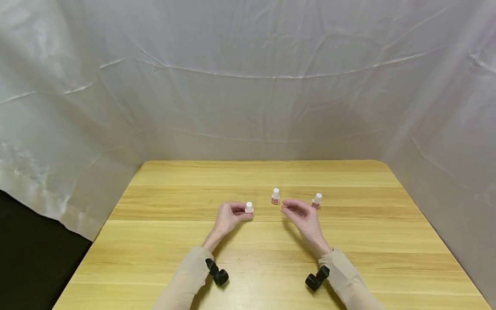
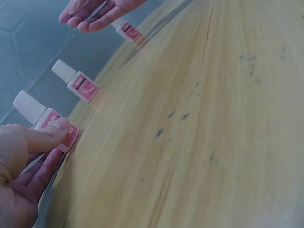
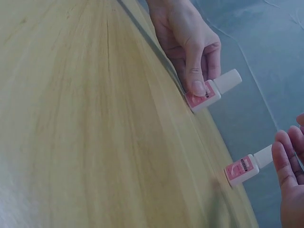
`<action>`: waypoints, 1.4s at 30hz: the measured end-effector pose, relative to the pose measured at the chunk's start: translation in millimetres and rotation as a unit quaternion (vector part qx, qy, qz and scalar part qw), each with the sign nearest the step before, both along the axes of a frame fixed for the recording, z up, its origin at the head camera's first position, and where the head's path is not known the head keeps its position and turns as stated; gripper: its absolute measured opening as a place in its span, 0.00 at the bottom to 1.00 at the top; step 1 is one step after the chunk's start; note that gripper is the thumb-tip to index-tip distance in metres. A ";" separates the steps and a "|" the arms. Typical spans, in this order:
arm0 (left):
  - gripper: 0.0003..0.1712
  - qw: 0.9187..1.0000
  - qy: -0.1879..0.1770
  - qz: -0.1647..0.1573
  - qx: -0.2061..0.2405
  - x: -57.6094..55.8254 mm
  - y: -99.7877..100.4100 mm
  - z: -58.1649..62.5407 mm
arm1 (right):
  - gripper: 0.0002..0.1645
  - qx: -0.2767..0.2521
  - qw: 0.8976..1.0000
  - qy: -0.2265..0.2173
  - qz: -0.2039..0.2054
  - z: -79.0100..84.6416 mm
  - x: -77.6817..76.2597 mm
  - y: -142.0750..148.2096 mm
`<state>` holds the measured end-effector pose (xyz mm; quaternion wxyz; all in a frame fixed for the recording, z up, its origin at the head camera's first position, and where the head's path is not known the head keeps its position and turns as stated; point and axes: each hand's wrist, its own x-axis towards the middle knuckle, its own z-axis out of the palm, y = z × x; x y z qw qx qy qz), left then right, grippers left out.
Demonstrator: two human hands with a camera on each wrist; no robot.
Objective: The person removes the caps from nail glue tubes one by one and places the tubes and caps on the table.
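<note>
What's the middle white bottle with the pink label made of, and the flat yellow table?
The middle white bottle with the pink label looks like smooth plastic: evenly white, not see-through, though coated glass is possible. The flat yellow table seems wood or printed laminate: streaky grain, soft shine.

A wood-grain tabletop (image 1: 263,262) with rounded far corners, yellow-brown and banded crosswise, is the landmark. Beyond its far edge hangs a silvery-grey satiny backdrop sheet (image 1: 248,116), marked by a horizontal fold crease (image 1: 271,77). Similar side drapes (image 1: 42,120) flank the tabletop on its left and right, softly wrinkled and catching pale light. Below the left drape's hem, beside the tabletop, lies a black area (image 1: 35,245). Small dark specks (image 2: 160,132) dot the tabletop's surface.
</note>
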<state>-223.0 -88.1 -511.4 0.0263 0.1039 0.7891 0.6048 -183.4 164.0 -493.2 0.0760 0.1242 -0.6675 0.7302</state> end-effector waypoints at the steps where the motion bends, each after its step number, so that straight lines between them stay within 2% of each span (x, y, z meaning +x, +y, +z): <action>1: 0.16 1.000 -0.001 -0.005 0.003 -0.2 1.0 -0.6 | 0.21 0.004 1.000 0.000 0.000 -0.3 -0.5 -0.2; 13: 0.15 0.998 -0.011 -0.057 -0.001 -0.1 10.7 -2.3 | 0.17 0.086 0.996 -0.003 0.006 -1.6 -5.2 -7.9; 23: 0.17 0.996 -0.012 -0.087 0.005 -0.6 15.1 -4.4 | 0.17 0.119 0.992 -0.028 0.020 2.3 -9.4 -17.0; 35: 0.16 0.995 -0.014 -0.095 0.011 -1.9 18.3 -4.1 | 0.19 0.149 0.988 -0.013 0.048 -3.1 -20.3 -24.8; 42: 0.17 0.995 -0.019 -0.098 0.015 -0.8 18.3 -3.2 | 0.20 0.191 0.981 -0.009 0.043 -1.3 -24.1 -32.5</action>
